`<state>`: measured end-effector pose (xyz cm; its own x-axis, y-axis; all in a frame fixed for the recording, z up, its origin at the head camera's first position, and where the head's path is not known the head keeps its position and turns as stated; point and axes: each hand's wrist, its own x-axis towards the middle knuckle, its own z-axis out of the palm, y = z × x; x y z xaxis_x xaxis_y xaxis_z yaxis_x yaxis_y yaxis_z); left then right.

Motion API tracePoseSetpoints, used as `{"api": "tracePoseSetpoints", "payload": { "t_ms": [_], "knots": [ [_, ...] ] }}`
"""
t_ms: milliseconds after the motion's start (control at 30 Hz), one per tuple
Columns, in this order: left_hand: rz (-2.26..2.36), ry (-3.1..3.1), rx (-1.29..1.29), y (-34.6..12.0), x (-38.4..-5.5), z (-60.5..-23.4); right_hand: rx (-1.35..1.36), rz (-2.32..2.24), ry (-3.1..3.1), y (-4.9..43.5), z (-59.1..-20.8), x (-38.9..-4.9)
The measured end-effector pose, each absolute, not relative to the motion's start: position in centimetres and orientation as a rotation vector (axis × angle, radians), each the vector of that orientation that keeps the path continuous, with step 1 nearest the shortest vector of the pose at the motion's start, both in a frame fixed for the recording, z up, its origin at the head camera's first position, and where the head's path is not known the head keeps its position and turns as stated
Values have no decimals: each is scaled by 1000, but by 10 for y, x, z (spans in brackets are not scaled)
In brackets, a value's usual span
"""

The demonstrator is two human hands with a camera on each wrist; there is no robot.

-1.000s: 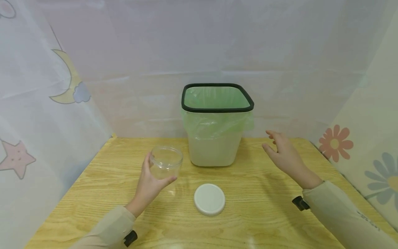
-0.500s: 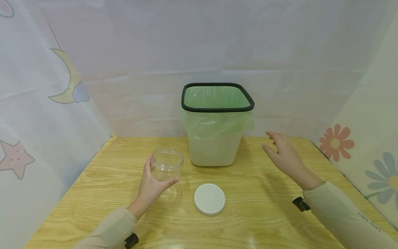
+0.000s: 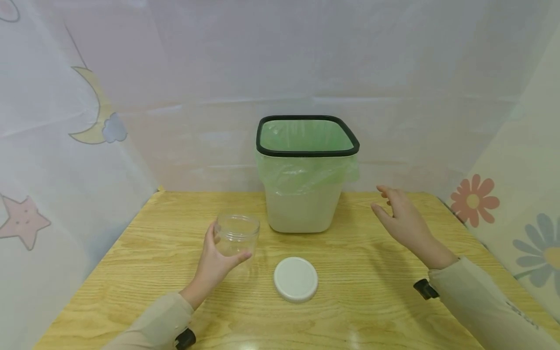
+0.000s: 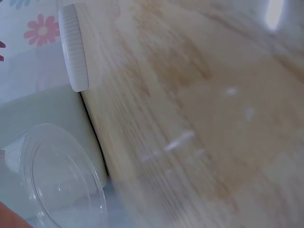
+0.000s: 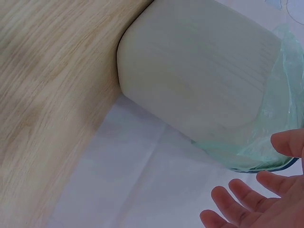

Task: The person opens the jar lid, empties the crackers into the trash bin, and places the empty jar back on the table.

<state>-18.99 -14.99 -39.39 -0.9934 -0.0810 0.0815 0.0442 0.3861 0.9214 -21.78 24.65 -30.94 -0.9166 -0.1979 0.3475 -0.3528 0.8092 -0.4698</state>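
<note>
A clear plastic jar (image 3: 238, 238), lidless and see-through, is gripped by my left hand (image 3: 214, 265), thumb on the near side and fingers at its left. Its round base (image 4: 66, 180) shows in the left wrist view, low over the table; I cannot tell whether it touches. A white round lid (image 3: 295, 279) with a ridged side lies flat on the table to the jar's right. My right hand (image 3: 404, 221) hovers in the air right of the bin, fingers loosely bent, holding nothing. In the right wrist view its fingertips (image 5: 221, 194) appear near the bag's edge.
A pale bin (image 3: 302, 209) with a black rim (image 3: 308, 154) and a green bag liner (image 3: 306, 175) stands at the table's back. The wood-grain table (image 3: 358, 311) is enclosed by printed cloth walls (image 3: 210, 63) on the left, back and right.
My left hand has lowered the jar slightly and brought it a touch to the right. The right hand, lid and bin stay practically in place.
</note>
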Motion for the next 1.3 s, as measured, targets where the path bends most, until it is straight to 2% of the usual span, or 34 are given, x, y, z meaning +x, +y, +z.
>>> {"api": "tracePoseSetpoints", "payload": {
  "t_ms": [1300],
  "knots": [
    [-1629,-2697,-81,-162,-176,-409,414,776,-2806,248,-331,-217]
  ]
}}
